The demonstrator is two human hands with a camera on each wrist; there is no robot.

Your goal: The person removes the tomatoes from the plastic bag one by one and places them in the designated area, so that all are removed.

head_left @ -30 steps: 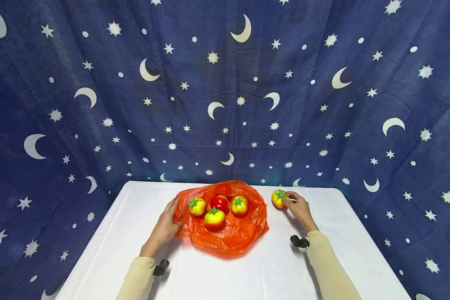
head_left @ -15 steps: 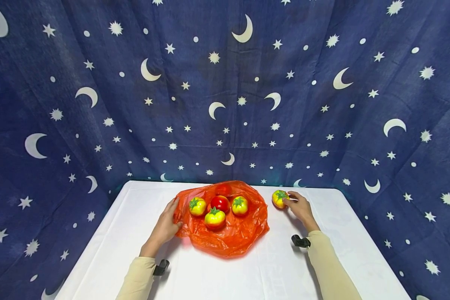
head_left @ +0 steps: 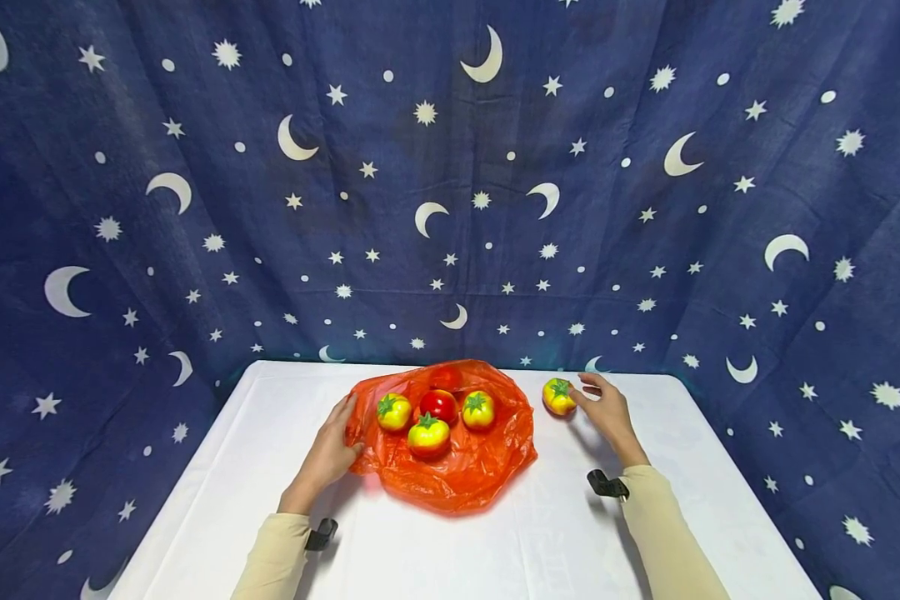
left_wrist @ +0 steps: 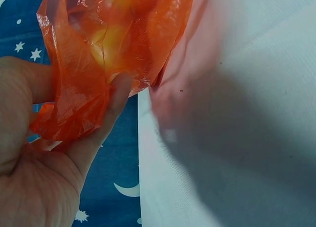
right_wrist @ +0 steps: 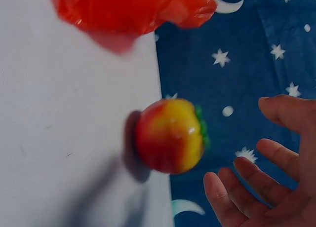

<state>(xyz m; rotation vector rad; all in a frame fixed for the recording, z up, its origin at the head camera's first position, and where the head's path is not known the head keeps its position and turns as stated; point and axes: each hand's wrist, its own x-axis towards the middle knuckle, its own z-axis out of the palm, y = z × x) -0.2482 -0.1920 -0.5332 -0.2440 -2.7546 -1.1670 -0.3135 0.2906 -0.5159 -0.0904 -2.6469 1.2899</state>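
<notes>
A thin red plastic bag (head_left: 450, 487) lies spread on the table, its mouth facing up. In it sit several toy tomatoes, among them a yellow-and-red tomato (head_left: 429, 437) with a green leafy top and a shiny red one (head_left: 439, 404). My left hand (head_left: 332, 450) holds the bag's left edge, with the film between thumb and fingers in the left wrist view. Another yellow-and-red tomato (right_wrist: 170, 135) rests on the table to the right of the bag. Beside it, my right hand (right_wrist: 266, 177) has its fingers spread, apart from the tomato and holding nothing.
White cloth covers the table (head_left: 435, 558), whose far edge runs just behind the bag and the lone tomato. A dark blue curtain (head_left: 390, 250) with moons and stars hangs behind and on both sides. Each wrist carries a small black camera (head_left: 607, 484).
My right hand has let go of the lone tomato and drawn back slightly to the right. The tomato stays in place. My left hand keeps its hold on the bag.
</notes>
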